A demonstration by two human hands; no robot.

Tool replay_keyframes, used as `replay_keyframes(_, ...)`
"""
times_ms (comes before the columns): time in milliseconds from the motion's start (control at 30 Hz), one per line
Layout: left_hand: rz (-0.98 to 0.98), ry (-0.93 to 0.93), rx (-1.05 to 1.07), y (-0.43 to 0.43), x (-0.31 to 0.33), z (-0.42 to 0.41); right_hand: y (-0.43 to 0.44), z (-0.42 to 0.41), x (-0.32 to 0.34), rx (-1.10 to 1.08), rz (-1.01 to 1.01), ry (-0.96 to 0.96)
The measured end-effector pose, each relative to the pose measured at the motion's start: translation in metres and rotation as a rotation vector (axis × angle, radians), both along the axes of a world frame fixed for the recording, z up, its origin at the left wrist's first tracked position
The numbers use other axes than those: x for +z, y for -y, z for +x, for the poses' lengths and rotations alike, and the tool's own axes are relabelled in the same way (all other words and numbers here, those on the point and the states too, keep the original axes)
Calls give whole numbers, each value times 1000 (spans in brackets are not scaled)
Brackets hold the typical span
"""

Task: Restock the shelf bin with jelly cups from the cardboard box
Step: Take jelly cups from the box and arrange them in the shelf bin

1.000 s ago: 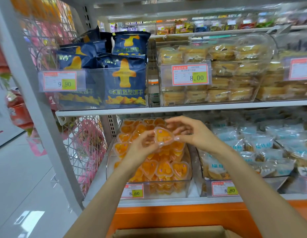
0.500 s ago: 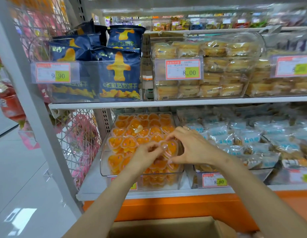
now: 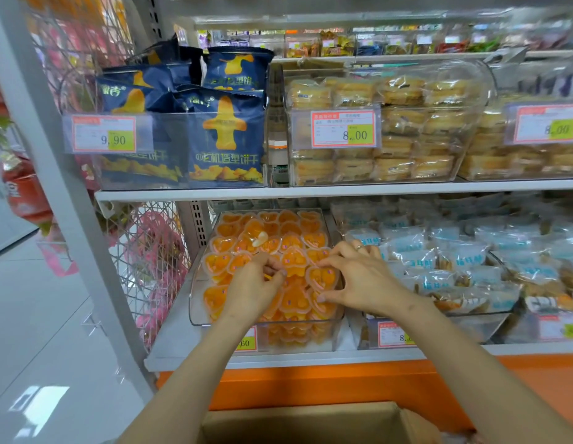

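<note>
Cardboard box [image 3: 298, 421]: open, at the nearest edge of view.
Left hand [image 3: 256, 285]: fingers curled onto the jelly cups [image 3: 278, 229]; cannot tell whether it grips one.
Right hand [image 3: 359, 280]: thumb and forefinger curled round one heart-shaped cup [image 3: 322, 278] on the top layer.
Shelf bin [image 3: 195, 302]: clear, on the lower shelf, heaped with orange cups.
Blue snack bags [image 3: 226, 136]: on the shelf above.
</note>
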State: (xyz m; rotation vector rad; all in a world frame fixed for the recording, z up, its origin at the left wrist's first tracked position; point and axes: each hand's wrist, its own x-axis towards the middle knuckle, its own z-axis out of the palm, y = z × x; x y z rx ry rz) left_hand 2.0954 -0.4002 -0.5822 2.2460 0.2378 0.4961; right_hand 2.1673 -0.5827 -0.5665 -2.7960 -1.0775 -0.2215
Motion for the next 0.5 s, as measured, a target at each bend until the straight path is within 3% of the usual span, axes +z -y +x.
replay_keyframes(233,144,200,297,-26,16,10,0,-1,3,-13,-3,-24)
replay_keyframes(300,191,91,382,-44,17,27,1,-1,4,-8,2,-28)
replay_keyframes(400,342,-215,378,-62,16,50,2,0,8,-1,77,-14)
replay_keyframes(500,425,-243,326,-67,12,67,3,3,12,16,201,0)
